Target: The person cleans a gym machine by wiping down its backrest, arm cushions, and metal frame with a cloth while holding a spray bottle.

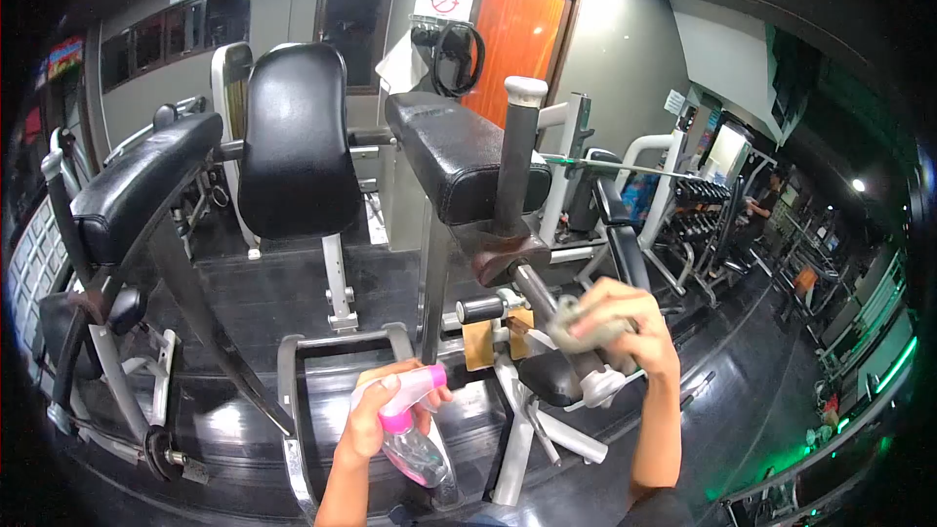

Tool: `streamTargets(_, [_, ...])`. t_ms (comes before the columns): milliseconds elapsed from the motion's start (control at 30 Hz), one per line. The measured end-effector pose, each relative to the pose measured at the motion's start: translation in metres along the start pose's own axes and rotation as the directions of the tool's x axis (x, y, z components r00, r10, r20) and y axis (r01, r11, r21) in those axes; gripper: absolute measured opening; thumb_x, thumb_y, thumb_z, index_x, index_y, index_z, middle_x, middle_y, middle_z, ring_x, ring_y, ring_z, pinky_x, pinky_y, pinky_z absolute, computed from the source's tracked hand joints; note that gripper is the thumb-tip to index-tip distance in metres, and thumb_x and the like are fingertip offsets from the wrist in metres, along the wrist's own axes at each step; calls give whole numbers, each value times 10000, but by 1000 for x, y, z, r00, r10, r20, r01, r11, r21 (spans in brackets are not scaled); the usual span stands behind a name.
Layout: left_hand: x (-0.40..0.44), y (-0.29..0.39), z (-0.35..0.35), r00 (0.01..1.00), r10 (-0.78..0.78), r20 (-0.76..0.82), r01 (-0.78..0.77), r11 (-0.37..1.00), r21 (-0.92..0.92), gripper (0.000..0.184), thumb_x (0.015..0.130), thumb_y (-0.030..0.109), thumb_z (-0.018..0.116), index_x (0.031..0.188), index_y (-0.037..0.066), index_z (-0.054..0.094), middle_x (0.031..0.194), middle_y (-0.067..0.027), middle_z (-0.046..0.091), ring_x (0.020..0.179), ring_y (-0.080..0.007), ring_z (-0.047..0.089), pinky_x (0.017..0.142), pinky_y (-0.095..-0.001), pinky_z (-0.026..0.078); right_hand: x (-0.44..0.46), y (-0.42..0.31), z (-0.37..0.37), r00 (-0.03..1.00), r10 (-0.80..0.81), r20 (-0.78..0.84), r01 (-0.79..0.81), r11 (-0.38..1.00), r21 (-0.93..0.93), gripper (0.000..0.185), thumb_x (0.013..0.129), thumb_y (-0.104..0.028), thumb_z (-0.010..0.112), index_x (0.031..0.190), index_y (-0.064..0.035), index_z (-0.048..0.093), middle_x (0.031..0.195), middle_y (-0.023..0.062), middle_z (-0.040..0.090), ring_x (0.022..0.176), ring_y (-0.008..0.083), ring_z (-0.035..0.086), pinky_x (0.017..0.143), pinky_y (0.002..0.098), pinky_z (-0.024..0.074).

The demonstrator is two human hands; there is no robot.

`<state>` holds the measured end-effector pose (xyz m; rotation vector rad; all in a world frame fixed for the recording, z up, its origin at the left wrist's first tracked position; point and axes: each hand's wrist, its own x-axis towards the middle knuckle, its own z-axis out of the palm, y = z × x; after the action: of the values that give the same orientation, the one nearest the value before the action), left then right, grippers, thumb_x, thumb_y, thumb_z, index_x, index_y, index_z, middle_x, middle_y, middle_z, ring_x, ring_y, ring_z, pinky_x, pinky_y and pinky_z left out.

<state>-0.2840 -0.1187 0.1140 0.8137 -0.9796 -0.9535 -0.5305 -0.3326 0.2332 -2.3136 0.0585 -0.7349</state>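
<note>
My left hand is closed around a spray bottle with a clear body and a pink and white trigger head. In my right hand is a pale, bunched-up cloth, pressed against the slanting grey handle of an exercise machine. A white end cap finishes the handle's lower end, just below that hand. Above stands a dark upright grip with a light cap, beside a black padded arm rest.
A black backrest and a second padded arm belong to the machine frame at left. Metal floor tubes run near my left hand. Behind are an orange door, a dumbbell rack and a person at far right.
</note>
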Motion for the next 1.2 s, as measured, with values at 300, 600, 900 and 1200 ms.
streamTargets(300, [-16,-6,27,987,125,-96,-122,992,40,645,909,520,443,887,-93,640,863,-213,668,535,-220,604,522,-305,489,-3,61,66,844,-121,-522,157,987,25,280,801,-52,646,1065,22,700,1014,146,690,956,228,648,861,322,482])
streamTargets(600, [-42,-9,69,939,195,-283,-138,968,211,716,899,589,397,789,-74,647,757,-216,655,460,-250,588,507,-336,493,-14,44,142,689,581,-434,212,410,887,298,935,-116,581,1209,2,571,1083,56,625,945,135,615,827,278,500])
streamTargets(900, [-55,-6,83,917,232,-326,-155,957,246,742,899,613,393,772,-72,652,753,-227,653,446,-254,585,534,-335,515,-7,36,56,881,-246,-405,302,950,81,262,788,-47,637,1033,-27,729,1012,120,680,913,247,622,823,347,473])
streamTargets(1200, [-64,-1,83,907,261,-332,-174,947,269,747,901,609,380,762,-72,653,745,-230,653,442,-256,584,475,-332,498,103,-21,13,875,-72,479,376,724,-579,259,683,-275,588,783,-111,762,897,115,688,847,354,669,750,443,539])
